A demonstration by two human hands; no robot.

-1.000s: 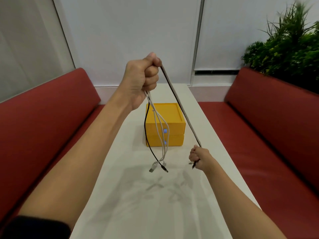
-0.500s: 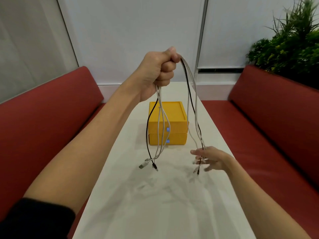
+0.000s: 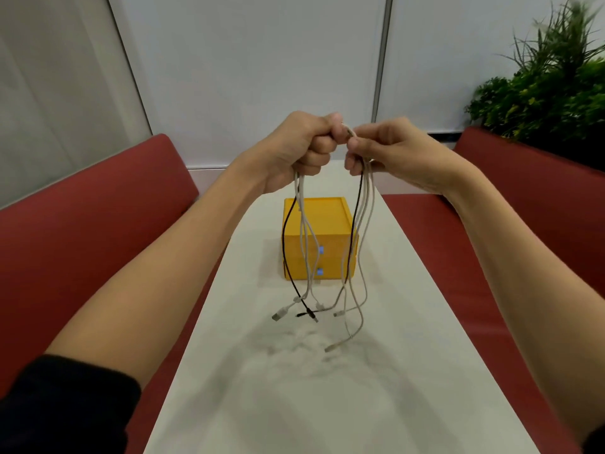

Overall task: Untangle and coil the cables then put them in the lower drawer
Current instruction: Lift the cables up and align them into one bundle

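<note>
A: Starting at the left. What is the left hand [image 3: 301, 149] doing?

B: It is making a fist round the top of the cables [image 3: 366, 198], raised above the table [image 3: 409, 290]. One bunch is hanging below it: white strands and a black cable [image 3: 283, 244].

A: And where are the ends lying?

B: They are dangling over the table, just in front of the yellow box [image 3: 322, 214]. I cannot tell whether any plug is touching the surface.

A: What is the box holding?

B: The upper drawer [image 3: 334, 247] and lower drawer [image 3: 334, 273] are both sitting shut, so the contents are hidden. The box is standing at mid-table, behind the hanging strands.

A: And the right hand [image 3: 393, 155]?

B: It is touching the left fist, its fingers curling round and pinching a second bunch that is hanging down in front of the box's right edge.
</note>
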